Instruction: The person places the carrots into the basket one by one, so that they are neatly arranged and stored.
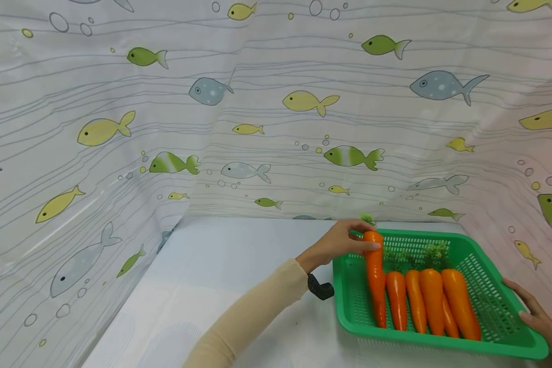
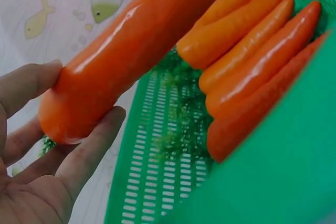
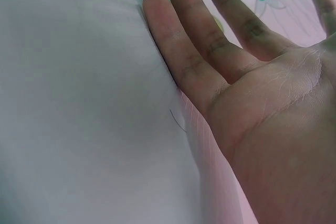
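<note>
My left hand [image 1: 342,238] pinches the thick top end of an orange carrot [image 1: 374,276], thumb on one side and fingers on the other. The carrot points tip-down over the left part of a green plastic basket [image 1: 492,348]. In the left wrist view the held carrot [image 2: 131,51] is tilted, with its blunt end in the fingers. Several more carrots [image 1: 432,301] lie side by side in the basket, their green leafy tops [image 1: 434,253] toward the back. At the basket's right side my right hand [image 1: 535,319] touches the wall with fairly straight fingers [image 3: 202,40].
The basket stands on a white table [image 1: 239,255] near its back right. A fish-patterned sheet [image 1: 276,112] rises behind the table and along both sides. A black band with a small device [image 1: 320,288] sits on the left wrist.
</note>
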Tool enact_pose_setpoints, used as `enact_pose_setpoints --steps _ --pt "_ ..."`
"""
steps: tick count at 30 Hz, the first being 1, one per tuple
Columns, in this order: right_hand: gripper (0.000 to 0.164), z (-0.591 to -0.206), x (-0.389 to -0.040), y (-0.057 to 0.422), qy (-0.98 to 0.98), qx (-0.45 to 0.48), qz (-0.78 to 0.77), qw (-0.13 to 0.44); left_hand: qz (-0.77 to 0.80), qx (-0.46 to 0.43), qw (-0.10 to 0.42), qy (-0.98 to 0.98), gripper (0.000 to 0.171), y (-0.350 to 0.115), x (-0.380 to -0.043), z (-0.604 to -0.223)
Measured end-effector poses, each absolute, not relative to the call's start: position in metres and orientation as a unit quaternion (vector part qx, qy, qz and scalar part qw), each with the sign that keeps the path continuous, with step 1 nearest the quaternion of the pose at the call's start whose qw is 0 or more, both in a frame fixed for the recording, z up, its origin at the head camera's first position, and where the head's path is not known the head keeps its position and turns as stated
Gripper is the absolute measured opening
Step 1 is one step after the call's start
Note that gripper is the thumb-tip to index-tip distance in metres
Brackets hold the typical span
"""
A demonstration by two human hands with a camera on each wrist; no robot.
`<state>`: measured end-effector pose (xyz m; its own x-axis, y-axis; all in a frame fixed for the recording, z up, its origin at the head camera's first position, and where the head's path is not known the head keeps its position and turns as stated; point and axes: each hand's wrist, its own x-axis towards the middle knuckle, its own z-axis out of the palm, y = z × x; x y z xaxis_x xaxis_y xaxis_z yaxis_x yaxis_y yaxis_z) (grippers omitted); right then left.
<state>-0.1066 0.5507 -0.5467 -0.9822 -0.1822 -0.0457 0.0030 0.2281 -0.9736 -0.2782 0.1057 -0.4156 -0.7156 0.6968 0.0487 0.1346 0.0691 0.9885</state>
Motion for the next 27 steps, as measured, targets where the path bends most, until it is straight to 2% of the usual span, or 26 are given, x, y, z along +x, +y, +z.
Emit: enact_pose_setpoints --steps 16,23,27 --pt "0.067 -0.543 -0.107 0.549 0.862 -0.112 -0.493 0.018 0.594 0.270 0.258 0.713 0.028 0.164 -0.265 -0.426" --pt "0.064 -0.540 -0.107 0.547 0.860 -0.062 -0.505 0.051 0.556 0.257 0.257 0.747 0.027 0.180 -0.264 -0.436" --pt "0.065 -0.539 -0.106 0.545 0.862 -0.061 -0.501 0.047 0.554 0.245 0.265 0.751 0.025 0.186 -0.263 -0.440"
